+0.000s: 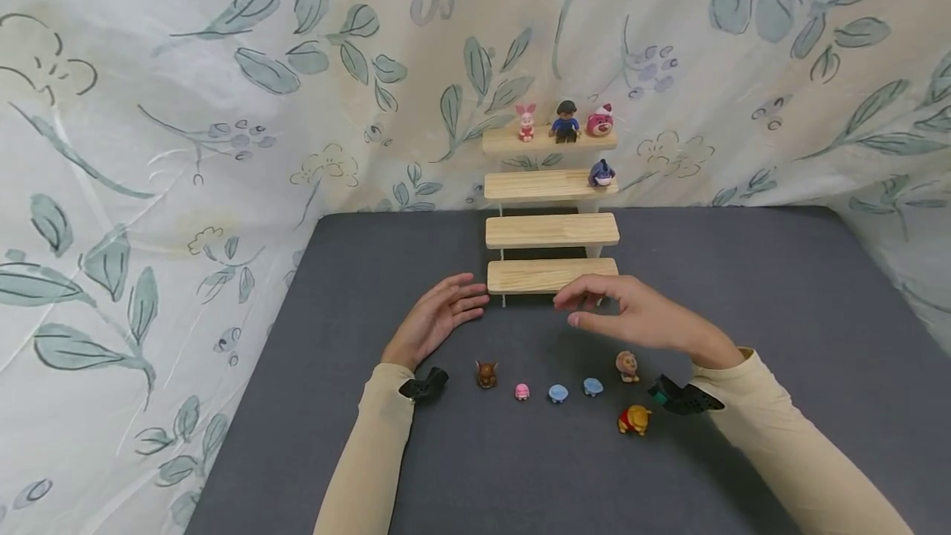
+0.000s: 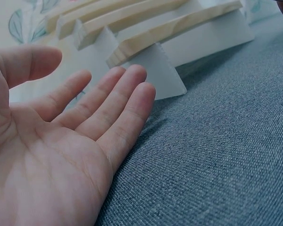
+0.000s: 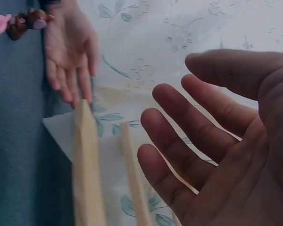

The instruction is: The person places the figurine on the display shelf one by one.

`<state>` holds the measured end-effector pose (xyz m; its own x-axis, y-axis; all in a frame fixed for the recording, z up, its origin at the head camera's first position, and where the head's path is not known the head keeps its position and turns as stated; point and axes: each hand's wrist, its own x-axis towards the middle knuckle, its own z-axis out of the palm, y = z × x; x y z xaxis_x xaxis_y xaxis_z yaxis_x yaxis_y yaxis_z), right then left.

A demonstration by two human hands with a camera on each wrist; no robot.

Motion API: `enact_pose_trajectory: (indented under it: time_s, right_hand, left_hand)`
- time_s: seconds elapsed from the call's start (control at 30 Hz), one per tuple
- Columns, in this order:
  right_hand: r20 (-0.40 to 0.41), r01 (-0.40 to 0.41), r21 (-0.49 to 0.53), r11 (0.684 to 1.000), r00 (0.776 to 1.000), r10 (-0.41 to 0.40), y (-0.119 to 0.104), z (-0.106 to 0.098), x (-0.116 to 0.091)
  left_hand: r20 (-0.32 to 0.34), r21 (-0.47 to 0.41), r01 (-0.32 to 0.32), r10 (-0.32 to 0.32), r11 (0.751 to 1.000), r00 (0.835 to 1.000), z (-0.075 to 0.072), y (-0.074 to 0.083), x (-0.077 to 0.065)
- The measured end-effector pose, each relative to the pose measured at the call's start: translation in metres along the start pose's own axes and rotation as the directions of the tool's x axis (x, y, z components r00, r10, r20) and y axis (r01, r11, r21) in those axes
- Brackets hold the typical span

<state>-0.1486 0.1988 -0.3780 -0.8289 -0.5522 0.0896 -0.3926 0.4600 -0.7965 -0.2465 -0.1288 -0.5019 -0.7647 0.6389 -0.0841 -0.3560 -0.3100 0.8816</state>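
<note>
My left hand [image 1: 437, 316] lies at the left end of the lowest step of a wooden stepped display stand [image 1: 552, 275], palm turned inward and fingers loosely straight. In the left wrist view, the fingertips of that hand [image 2: 61, 141] come close to the stand's clear side panel [image 2: 162, 77]; contact is uncertain. Over the right front of the lowest step hovers my right hand [image 1: 635, 312], fingers bent slightly and nothing between them. The right wrist view shows this hand [image 3: 221, 141] with fingers spread. Near the right forearm sit a beige figurine [image 1: 627, 366] and a yellow bear figurine in red [image 1: 634, 420].
On the grey tabletop [image 1: 371, 271] stand a brown figurine [image 1: 486, 375], a pink one [image 1: 522, 391] and two small blue ones [image 1: 558, 393]. The top step bears a pink piglet [image 1: 526, 122], a dark-haired doll [image 1: 566, 121] and a pink bear [image 1: 600, 120]. A blue donkey [image 1: 602, 173] sits one step lower.
</note>
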Motion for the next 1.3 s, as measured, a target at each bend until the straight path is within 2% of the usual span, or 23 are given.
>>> enact_pose_trajectory:
  time_s: [0.27,0.47,0.77,0.93,1.13,1.3]
  right_hand:
    - [0.149,-0.07,0.03,0.997,0.987,0.065,0.009,0.019,-0.004]
    - [0.195,-0.049,0.009,0.999,0.98,0.047,0.018,0.032,-0.008]
    - [0.283,-0.111,-0.075,0.991,0.951,0.128,0.023,0.052,-0.016]
    - [0.296,-0.125,-0.149,0.981,0.941,0.165,0.021,0.06,-0.02]
    - [0.277,-0.088,-0.277,0.957,0.946,0.167,0.02,0.07,-0.021]
    - [0.269,-0.084,-0.321,0.943,0.947,0.175,0.02,0.075,-0.02]
  left_hand:
    - [-0.014,-0.007,0.008,-0.008,1.0,1.0,0.0,-0.001,0.002]
    - [-0.022,-0.01,0.007,-0.008,1.0,1.0,0.002,0.0,0.002]
    - [-0.023,-0.033,0.008,-0.009,0.999,1.0,0.0,-0.003,0.003]
    - [-0.028,-0.03,0.014,-0.015,0.999,0.999,-0.001,-0.003,0.003]
    - [-0.022,-0.026,0.013,-0.014,1.0,1.0,0.0,-0.002,0.003]
    - [-0.015,-0.016,0.011,-0.011,1.0,1.0,0.0,-0.001,0.002]
